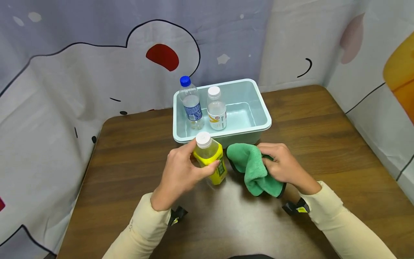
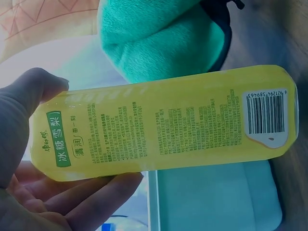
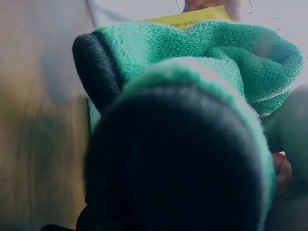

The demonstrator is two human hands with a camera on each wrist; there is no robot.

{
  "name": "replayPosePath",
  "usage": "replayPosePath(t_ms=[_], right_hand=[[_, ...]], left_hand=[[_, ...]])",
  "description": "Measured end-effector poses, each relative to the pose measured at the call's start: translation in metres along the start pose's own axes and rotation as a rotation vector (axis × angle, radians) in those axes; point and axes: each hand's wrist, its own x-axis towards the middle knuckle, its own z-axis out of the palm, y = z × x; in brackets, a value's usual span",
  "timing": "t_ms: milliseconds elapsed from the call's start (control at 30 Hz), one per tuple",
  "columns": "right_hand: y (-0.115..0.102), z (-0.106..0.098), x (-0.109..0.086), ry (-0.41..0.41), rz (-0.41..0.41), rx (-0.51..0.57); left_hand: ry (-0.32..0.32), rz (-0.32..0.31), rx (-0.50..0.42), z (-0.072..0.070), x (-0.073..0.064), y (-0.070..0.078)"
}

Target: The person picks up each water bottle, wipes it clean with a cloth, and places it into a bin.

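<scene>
My left hand point(image 1: 183, 169) grips a bottle with a yellow label point(image 1: 211, 162) and a white cap, thumb on one side and fingers on the other. The left wrist view shows the label's printed text and barcode point(image 2: 266, 115) up close. In my right hand point(image 1: 280, 163) is a bunched green cloth point(image 1: 252, 167) with dark edging, just right of the bottle and apart from it in the head view. The cloth point(image 3: 231, 53) fills much of the right wrist view and hides most of the right fingers there.
Behind the hands a pale blue plastic basin point(image 1: 263, 122) stands on the wooden table point(image 1: 136, 154). Inside it are a blue-capped clear bottle point(image 1: 192, 104) and a white-capped bottle point(image 1: 216, 111), both upright. A patterned curtain point(image 1: 81, 79) hangs along the table's back and sides.
</scene>
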Motion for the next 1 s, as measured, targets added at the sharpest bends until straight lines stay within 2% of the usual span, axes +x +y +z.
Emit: replayPosePath(t_ms=[333,533,733,1000], right_hand=[[-0.005,-0.01,-0.001,0.035,-0.014,0.049],[-0.005,-0.015,-0.005,0.035,0.008,0.058],[-0.005,-0.02,-0.005,0.06,-0.05,0.063],[-0.006,-0.024,-0.007,0.072,-0.042,0.061]], left_hand=[[-0.017,-0.032,0.006,-0.01,0.0,-0.001],[-0.03,-0.042,0.003,-0.016,0.0,-0.001],[-0.028,-0.055,-0.002,-0.024,0.0,0.0],[-0.016,-0.051,0.006,-0.033,0.002,0.001]])
